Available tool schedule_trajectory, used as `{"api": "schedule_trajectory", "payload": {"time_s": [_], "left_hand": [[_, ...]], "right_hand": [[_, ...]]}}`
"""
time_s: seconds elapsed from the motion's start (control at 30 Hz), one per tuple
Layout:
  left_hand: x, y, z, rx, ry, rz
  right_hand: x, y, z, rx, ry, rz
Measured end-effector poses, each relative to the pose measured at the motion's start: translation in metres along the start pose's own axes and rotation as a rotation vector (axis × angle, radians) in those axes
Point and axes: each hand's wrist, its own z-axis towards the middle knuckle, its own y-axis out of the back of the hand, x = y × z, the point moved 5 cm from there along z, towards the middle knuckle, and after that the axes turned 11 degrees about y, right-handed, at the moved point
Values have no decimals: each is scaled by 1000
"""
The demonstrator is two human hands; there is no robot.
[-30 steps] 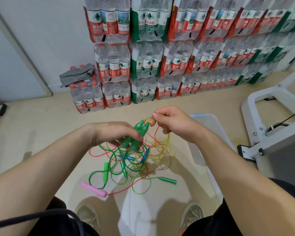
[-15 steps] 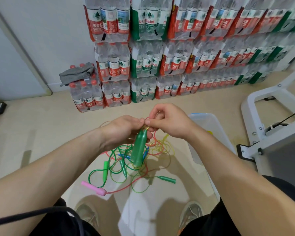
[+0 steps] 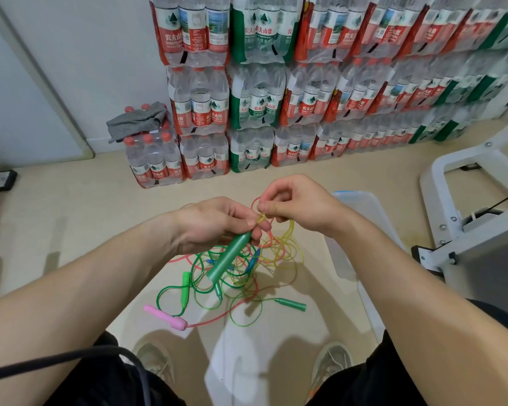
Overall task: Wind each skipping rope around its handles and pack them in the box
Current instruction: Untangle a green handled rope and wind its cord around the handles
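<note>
My left hand [image 3: 214,224] grips the top of green skipping-rope handles [image 3: 228,257] that point down and toward me. Just to its right, my right hand [image 3: 295,205] pinches a thin yellow cord [image 3: 289,230] near the handle tips. Below both hands a tangle of green, yellow and red ropes [image 3: 241,268] lies on the floor. Loose in it are a light green handle [image 3: 185,288], a dark green handle [image 3: 291,304] and a pink handle [image 3: 165,316]. A clear plastic box [image 3: 361,224] sits on the floor to the right, partly hidden by my right arm.
Shrink-wrapped packs of water bottles [image 3: 276,92] are stacked against the far wall, one with a grey cloth [image 3: 137,120] on it. A white metal frame [image 3: 467,206] stands at the right. My shoes [image 3: 156,360] show at the bottom, and a black cable [image 3: 71,357] crosses my left leg.
The green handles have swung from pointing up and right to hanging downward in my left hand. My right hand moved slightly up and right, drawing the yellow cord out.
</note>
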Motion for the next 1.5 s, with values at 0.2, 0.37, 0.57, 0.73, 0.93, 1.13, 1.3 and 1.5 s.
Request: {"api": "schedule_trajectory", "payload": {"time_s": [0.2,0.37,0.57,0.73,0.93,1.13,1.3,1.5], "left_hand": [[6,-9,-4,172,36,215],[-2,0,-6,175,-73,11],[-25,19,-13,-161,-283,-325],[-25,42,-17,-468,-328,-435],[-22,40,-16,-623,-370,-310],[-23,34,-13,-688,-381,22],[-25,34,-13,-687,-412,-55],[-12,22,-4,-637,-332,-278]], "right_hand": [[4,11,-1,7,8,-375],[-8,22,-5,-88,-8,195],[-17,-5,-6,-153,-141,227],[-15,-45,-6,-97,-151,204],[1,-51,-5,-183,-12,-269],[-1,-41,-9,-346,-184,-27],[6,-59,-14,-287,-171,479],[2,-79,-14,-282,-91,208]]}}
